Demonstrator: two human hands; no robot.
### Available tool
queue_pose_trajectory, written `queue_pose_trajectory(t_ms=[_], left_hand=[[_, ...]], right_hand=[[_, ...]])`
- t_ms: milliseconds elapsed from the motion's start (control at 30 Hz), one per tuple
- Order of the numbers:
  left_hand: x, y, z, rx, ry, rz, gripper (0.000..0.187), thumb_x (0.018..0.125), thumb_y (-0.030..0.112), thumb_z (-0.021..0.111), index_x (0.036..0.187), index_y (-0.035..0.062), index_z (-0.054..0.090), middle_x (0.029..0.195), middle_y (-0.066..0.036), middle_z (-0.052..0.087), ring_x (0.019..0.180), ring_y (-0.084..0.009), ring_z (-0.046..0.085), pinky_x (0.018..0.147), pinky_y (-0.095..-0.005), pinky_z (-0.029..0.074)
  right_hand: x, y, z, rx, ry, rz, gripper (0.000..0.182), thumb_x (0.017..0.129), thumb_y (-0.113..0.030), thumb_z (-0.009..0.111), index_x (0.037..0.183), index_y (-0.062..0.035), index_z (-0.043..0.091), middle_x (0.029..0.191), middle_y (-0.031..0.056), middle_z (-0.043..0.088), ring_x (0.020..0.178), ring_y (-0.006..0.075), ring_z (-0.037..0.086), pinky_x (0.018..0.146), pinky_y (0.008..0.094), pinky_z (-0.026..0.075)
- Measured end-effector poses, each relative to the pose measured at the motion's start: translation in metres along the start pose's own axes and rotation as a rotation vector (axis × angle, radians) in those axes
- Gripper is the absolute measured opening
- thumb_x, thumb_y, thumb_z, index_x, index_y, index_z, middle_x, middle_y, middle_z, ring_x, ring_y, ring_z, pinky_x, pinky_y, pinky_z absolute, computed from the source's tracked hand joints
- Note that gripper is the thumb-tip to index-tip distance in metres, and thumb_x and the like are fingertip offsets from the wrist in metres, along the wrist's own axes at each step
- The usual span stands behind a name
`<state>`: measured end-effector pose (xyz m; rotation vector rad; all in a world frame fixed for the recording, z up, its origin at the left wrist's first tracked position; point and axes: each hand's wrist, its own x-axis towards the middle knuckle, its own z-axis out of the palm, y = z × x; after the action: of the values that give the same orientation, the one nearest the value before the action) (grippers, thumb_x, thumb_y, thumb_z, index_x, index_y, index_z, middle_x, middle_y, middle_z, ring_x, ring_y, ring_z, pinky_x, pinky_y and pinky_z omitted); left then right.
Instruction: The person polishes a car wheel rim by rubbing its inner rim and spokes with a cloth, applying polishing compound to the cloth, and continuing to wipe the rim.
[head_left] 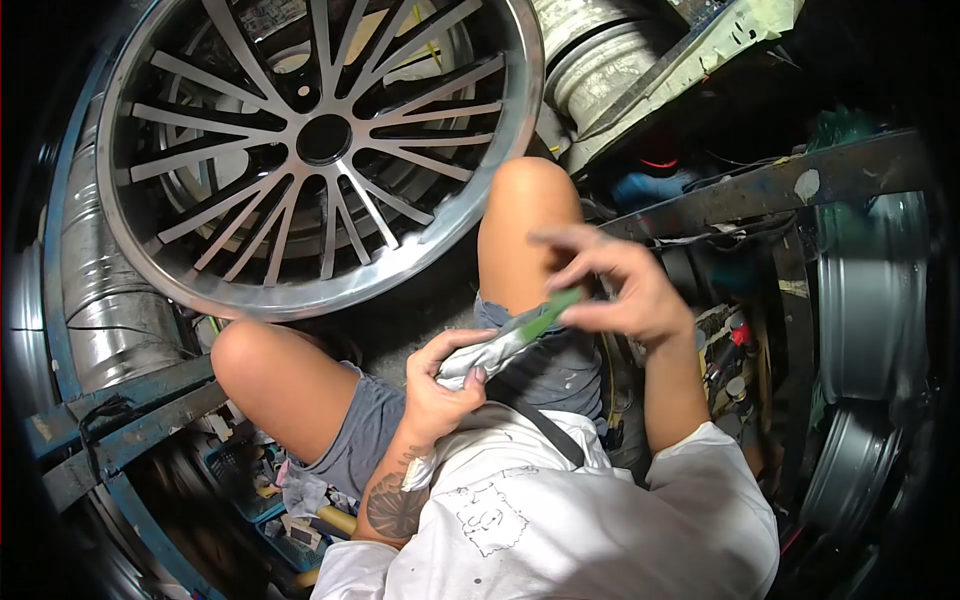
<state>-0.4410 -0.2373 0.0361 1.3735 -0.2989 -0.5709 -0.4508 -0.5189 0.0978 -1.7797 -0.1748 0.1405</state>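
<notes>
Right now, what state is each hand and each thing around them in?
Left hand: closed around the lower end of the grey, crumpled tube.
Right hand: blurred, fingers pinching the tube's green tip.
Grey crumpled tube: squeezed flat, held tilted between both hands above the lap.
Silver multi-spoke alloy wheel: face towards the camera, no tyre on it, beyond the knees.
Bare grey rims: standing on edge at the right.

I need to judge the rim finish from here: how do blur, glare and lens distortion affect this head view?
Head view: strong fisheye bend with black corners; the right hand is motion-blurred, and so is the green-tipped tube that the left hand grips; the alloy wheel is sharp, with bright glare on its polished lip; the right-side rims sit in deep shadow.
</notes>
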Motion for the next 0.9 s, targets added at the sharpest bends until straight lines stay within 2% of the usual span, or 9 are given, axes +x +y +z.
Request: queue_pose_trajectory(t_ms=[67,100,233,333,433,500,633,733,900], left_hand=[[-0.001,0.0,-0.002,0.006,0.009,0.012,0.04,0.079,-0.002,0.061,0.117,-0.0032,0.071,0.108,-0.01,0.073,0.098,-0.0127,0.066,0.091,-0.0273,0.051],[0.0,0.0,-0.003,0.013,0.014,0.019,0.04,0.078,-0.002,0.061,0.117,-0.0033,0.071,0.108,-0.01,0.073,0.098,-0.0129,0.066,0.091,-0.0274,0.051],[0.0,0.0,0.001,0.051,0.016,-0.013,0.04,0.078,-0.003,0.061,0.116,-0.0032,0.072,0.107,-0.01,0.073,0.097,-0.0131,0.066,0.091,-0.0274,0.051],[-0.001,0.001,0.003,0.067,0.035,0.001,0.039,0.078,-0.002,0.061,0.116,-0.0032,0.072,0.106,-0.01,0.073,0.096,-0.0122,0.065,0.089,-0.0265,0.051],[0.0,-0.001,0.004,0.071,0.032,0.018,0.038,0.078,-0.001,0.062,0.115,-0.0042,0.071,0.105,-0.01,0.073,0.095,-0.0125,0.065,0.089,-0.0268,0.051],[0.0,-0.002,0.006,0.082,0.033,-0.007,0.039,0.077,-0.001,0.062,0.114,-0.0045,0.071,0.104,-0.011,0.073,0.096,-0.0135,0.066,0.089,-0.0277,0.051],[0.0,-0.008,0.007,0.115,0.014,0.041,0.039,0.075,-0.001,0.062,0.113,-0.0043,0.072,0.105,-0.012,0.074,0.097,-0.0151,0.068,0.09,-0.0285,0.051],[0.004,-0.007,0.01,0.155,0.033,-0.009,0.039,0.075,-0.003,0.061,0.113,-0.0044,0.071,0.107,-0.013,0.075,0.098,-0.016,0.069,0.091,-0.0286,0.051],[0.004,-0.015,0.016,0.119,-0.009,-0.041,0.04,0.075,-0.004,0.063,0.114,-0.0044,0.071,0.109,-0.014,0.075,0.1,-0.016,0.07,0.091,-0.0286,0.052]], right_hand=[[-0.007,0.002,-0.018,0.064,0.186,-0.019,0.034,0.072,-0.004,0.083,0.105,-0.002,0.075,0.143,0.0236,0.059,0.139,0.0314,0.052,0.118,0.0427,0.033],[-0.01,0.001,-0.021,0.113,0.185,-0.026,0.034,0.07,-0.006,0.085,0.102,-0.0018,0.076,0.145,0.0289,0.056,0.139,0.0353,0.051,0.12,0.0489,0.03],[-0.002,-0.013,0.014,-0.117,-0.086,-0.05,0.029,0.076,-0.004,0.085,0.103,-0.0006,0.075,0.145,0.0245,0.058,0.124,0.0295,0.064,0.107,0.0404,0.045],[-0.006,-0.001,0.009,-0.074,0.051,-0.032,0.032,0.074,-0.005,0.086,0.104,-0.002,0.075,0.142,0.0247,0.06,0.127,0.0327,0.063,0.108,0.0421,0.046],[-0.009,-0.009,0.019,-0.248,-0.054,-0.15,0.032,0.074,-0.006,0.086,0.103,-0.0026,0.075,0.142,0.0247,0.06,0.131,0.0338,0.061,0.109,0.0432,0.046],[-0.017,-0.003,0.011,-0.123,-0.013,-0.007,0.031,0.074,-0.007,0.086,0.103,-0.0024,0.076,0.143,0.0235,0.06,0.138,0.0336,0.054,0.115,0.0436,0.04],[-0.067,0.02,-0.036,0.185,0.255,-0.014,0.034,0.076,-0.006,0.083,0.107,0.0014,0.074,0.148,0.0242,0.055,0.141,0.0326,0.05,0.119,0.0442,0.033],[-0.121,0.059,-0.053,0.327,0.285,0.228,0.035,0.076,-0.002,0.081,0.11,0.0025,0.074,0.15,0.025,0.053,0.141,0.0325,0.05,0.118,0.0441,0.034],[-0.193,0.226,-0.064,0.411,0.62,0.602,0.034,0.087,-0.01,0.078,0.12,-0.0022,0.072,0.133,0.0114,0.067,0.122,0.0199,0.061,0.109,0.0395,0.044]])
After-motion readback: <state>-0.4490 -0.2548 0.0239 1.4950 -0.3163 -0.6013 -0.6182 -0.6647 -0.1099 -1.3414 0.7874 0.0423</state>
